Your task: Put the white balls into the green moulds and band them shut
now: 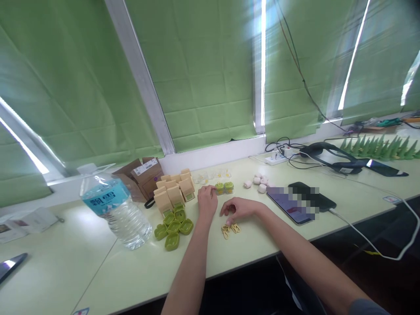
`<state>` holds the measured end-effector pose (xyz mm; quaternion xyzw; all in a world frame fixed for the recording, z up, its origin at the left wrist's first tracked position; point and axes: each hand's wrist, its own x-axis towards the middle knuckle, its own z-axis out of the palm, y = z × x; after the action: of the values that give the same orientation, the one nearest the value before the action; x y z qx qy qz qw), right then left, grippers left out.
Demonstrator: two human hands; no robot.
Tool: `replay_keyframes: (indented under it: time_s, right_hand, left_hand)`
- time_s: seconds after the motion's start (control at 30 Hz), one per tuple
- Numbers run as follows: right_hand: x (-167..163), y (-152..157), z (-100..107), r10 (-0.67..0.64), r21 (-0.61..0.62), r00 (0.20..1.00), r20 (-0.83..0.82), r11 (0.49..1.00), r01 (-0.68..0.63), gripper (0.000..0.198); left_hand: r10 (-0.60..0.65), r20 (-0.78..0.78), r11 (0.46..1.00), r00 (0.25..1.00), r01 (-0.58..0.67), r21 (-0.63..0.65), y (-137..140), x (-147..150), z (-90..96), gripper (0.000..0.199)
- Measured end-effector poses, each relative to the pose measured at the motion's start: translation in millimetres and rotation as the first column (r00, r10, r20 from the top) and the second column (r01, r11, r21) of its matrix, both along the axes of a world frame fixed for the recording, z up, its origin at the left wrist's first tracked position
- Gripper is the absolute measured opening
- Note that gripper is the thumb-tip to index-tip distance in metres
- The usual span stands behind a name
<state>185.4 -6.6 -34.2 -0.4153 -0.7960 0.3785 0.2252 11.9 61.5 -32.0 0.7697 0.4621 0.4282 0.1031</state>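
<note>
As the head view looks down on the pale table (244,253), the left hand (208,201) is right up at two small green-lidded pots (224,188), fingers bent beside the nearer lid; whether it grips or merely rests, I can't tell! Over to the right hand (241,209), fingers curled, thumb and fingertips down just at the yellow loops (235,228); whether one is pinched, I can't say. Those loops lie between the forearms, near the front edge. Left of the left hand, a cluster of open green cups (174,226), beige cards (163,202) standing behind, then a big water bottle (129,227)! Off to the right, pale pinkish lumps (261,188) and two phones (278,203), side by side.
</note>
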Motion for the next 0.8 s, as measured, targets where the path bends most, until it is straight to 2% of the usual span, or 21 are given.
replay_keyframes:
  time_s: [0.07, 0.17, 0.37, 0.47, 0.63, 0.7, 0.8]
  right_hand:
    - [1, 1, 0, -0.004, -0.001, 1.0, 0.013, 1.0, 0.004, 0.045]
    - [0, 4, -4, -0.033, -0.019, 0.999, 0.004, 0.999, 0.033, 0.03]
    - [-3, 8, -13, -0.107, 0.071, 0.994, 0.005, 0.992, 0.107, 0.027]
    - [-2, 8, -12, -0.106, 0.076, 0.994, 0.008, 0.992, 0.105, 0.028]
    - [0, 6, -5, -0.061, 0.041, 0.998, 0.018, 0.997, 0.06, 0.025]
    - [0, 5, -3, -0.052, 0.034, 0.998, 0.029, 0.998, 0.051, 0.025]
    - [1, 5, -2, -0.064, 0.009, 0.997, 0.043, 0.998, 0.064, 0.028]
  left_hand:
    - [-0.027, 0.028, 1.0, 0.999, 0.027, -0.006, -3, 2, 3.3, 0.025]
    - [-0.134, 0.057, 0.987, 0.989, 0.138, -0.085, -7, 7, 3.4, 0.026]
    - [-0.384, -0.104, 0.912, 0.918, 0.359, -0.199, -12, 14, -5.4, 0.031]
    - [-0.396, -0.142, 0.903, 0.907, 0.356, -0.241, -13, 14, -6.3, 0.034]
    - [-0.434, -0.034, 0.842, 0.9, 0.392, -0.37, -15, 11, -6.9, 0.034]
    - [-0.445, 0.001, 0.828, 0.896, 0.411, -0.381, -17, 10, -6.6, 0.034]
    - [-0.462, -0.028, 0.833, 0.887, 0.423, -0.357, -19, 9, -4.5, 0.033]
